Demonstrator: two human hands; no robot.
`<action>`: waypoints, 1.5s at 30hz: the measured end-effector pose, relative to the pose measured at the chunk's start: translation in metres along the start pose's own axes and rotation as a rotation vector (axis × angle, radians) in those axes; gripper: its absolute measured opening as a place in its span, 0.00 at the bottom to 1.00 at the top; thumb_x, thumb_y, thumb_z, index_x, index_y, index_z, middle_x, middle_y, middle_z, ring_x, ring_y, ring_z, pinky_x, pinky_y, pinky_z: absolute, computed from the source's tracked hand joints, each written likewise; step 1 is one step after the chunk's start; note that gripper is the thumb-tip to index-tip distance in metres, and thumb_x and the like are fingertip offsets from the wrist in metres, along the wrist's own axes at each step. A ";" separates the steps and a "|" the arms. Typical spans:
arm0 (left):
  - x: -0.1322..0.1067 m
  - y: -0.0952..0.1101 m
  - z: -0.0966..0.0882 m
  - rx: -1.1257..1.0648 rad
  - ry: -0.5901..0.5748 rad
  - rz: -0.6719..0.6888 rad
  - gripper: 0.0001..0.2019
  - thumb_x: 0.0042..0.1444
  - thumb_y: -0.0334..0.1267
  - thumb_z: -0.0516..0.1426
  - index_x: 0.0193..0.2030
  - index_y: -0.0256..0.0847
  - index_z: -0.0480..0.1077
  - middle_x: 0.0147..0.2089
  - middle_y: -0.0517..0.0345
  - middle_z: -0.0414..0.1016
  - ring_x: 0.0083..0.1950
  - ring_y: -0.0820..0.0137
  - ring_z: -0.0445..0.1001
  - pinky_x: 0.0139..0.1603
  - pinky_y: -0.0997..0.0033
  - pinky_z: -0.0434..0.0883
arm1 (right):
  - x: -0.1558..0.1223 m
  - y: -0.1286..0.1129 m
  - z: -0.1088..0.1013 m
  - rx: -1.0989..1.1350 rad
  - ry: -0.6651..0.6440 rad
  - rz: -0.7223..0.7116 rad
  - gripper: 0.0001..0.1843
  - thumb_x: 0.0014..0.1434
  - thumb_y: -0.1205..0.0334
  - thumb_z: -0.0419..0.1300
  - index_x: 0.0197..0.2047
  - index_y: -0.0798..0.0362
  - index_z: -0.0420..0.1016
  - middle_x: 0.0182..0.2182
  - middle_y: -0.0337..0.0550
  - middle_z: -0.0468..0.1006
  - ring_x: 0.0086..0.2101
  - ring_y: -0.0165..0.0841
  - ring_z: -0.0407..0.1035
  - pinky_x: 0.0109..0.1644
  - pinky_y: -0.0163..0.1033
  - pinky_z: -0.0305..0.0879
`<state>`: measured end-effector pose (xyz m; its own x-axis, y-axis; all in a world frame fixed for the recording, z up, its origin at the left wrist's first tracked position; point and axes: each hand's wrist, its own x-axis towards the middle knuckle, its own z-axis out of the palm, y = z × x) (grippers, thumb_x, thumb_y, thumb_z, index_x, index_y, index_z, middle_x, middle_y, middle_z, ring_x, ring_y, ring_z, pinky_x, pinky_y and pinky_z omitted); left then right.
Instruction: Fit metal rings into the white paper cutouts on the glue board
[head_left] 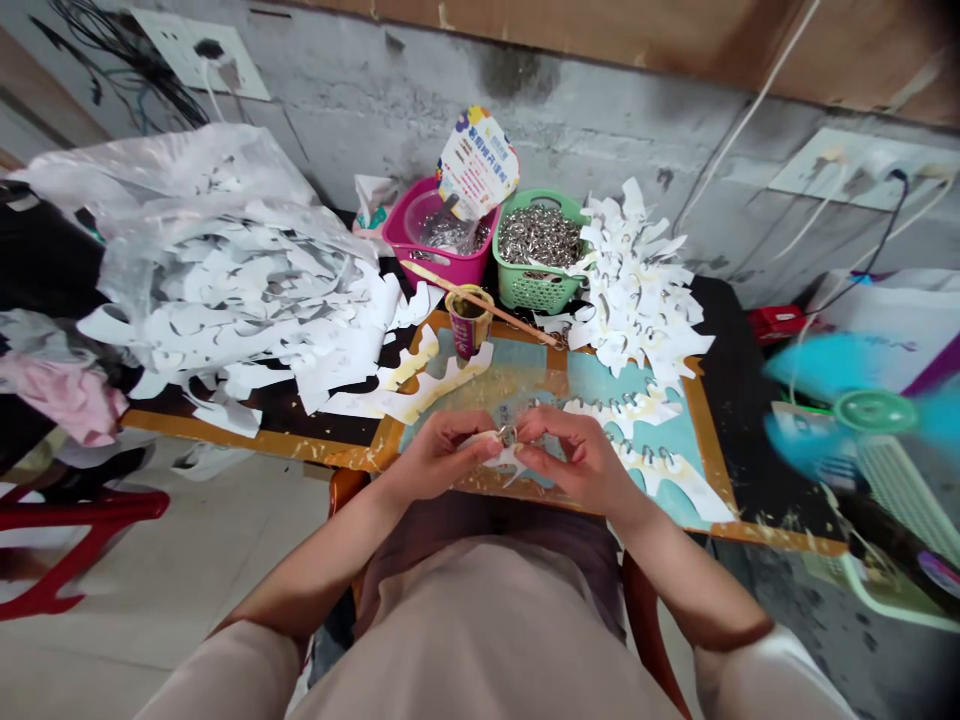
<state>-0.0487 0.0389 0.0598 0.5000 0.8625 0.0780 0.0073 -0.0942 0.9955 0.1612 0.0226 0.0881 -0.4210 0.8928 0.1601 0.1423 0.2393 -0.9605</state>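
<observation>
Both hands meet over the front of the table. My left hand [442,455] is closed, thumb against fingers, on a white cut-out strip [504,460]. Opposite it, my right hand [577,455] pinches the same strip. A metal ring [508,436] stands up between the fingertips at the strip's upper edge; the fingers partly cover both. Just right of my right hand, a scalloped white strip [675,475] carries several metal rings, with a similar ringed strip [637,408] behind it. Bare scalloped strips [420,395] with yellowish edges lie beyond my left hand.
A purple cup [469,325] stands behind the hands, a stick [502,310] across it. Farther back are a pink basket [431,262] and a green basket [536,285] of metal rings. White pieces heap left [262,300] and right [637,290]. A blue fan [874,410] spins at right.
</observation>
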 end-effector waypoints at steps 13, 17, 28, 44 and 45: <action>0.003 -0.024 0.006 -0.392 0.133 -0.113 0.19 0.56 0.48 0.64 0.25 0.35 0.71 0.23 0.62 0.65 0.23 0.80 0.59 0.24 0.77 0.62 | -0.002 0.024 -0.006 0.424 0.032 0.164 0.25 0.54 0.36 0.62 0.35 0.51 0.81 0.31 0.44 0.75 0.34 0.38 0.68 0.43 0.42 0.64; 0.008 -0.036 0.007 -0.598 0.266 -0.161 0.21 0.48 0.55 0.67 0.25 0.37 0.72 0.22 0.62 0.67 0.23 0.77 0.65 0.25 0.76 0.66 | -0.005 0.028 -0.007 0.364 0.044 0.219 0.21 0.56 0.41 0.63 0.38 0.51 0.81 0.31 0.42 0.76 0.31 0.35 0.67 0.36 0.38 0.63; -0.024 -0.057 0.044 -0.904 0.407 -0.309 0.25 0.43 0.53 0.71 0.44 0.41 0.76 0.42 0.52 0.81 0.40 0.64 0.80 0.38 0.67 0.78 | -0.010 0.032 0.010 0.464 0.000 0.349 0.22 0.61 0.45 0.61 0.51 0.51 0.78 0.40 0.44 0.79 0.37 0.35 0.72 0.40 0.37 0.68; -0.004 -0.065 0.020 -0.743 0.842 -0.202 0.17 0.37 0.42 0.74 0.33 0.39 0.79 0.28 0.64 0.76 0.29 0.81 0.72 0.33 0.83 0.69 | 0.117 0.136 -0.071 -0.946 0.196 0.171 0.11 0.67 0.66 0.52 0.44 0.58 0.75 0.46 0.55 0.72 0.41 0.35 0.67 0.45 0.36 0.61; -0.004 -0.064 0.019 -0.737 0.838 -0.192 0.17 0.38 0.42 0.74 0.34 0.39 0.79 0.29 0.64 0.76 0.29 0.81 0.72 0.33 0.84 0.69 | 0.121 0.138 -0.073 -0.948 0.178 0.164 0.10 0.66 0.67 0.52 0.43 0.59 0.75 0.46 0.56 0.72 0.42 0.35 0.66 0.46 0.35 0.61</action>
<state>-0.0349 0.0317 -0.0053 -0.1947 0.9185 -0.3441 -0.6295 0.1520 0.7619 0.1952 0.1915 -0.0084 -0.2015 0.9683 0.1479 0.8807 0.2452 -0.4052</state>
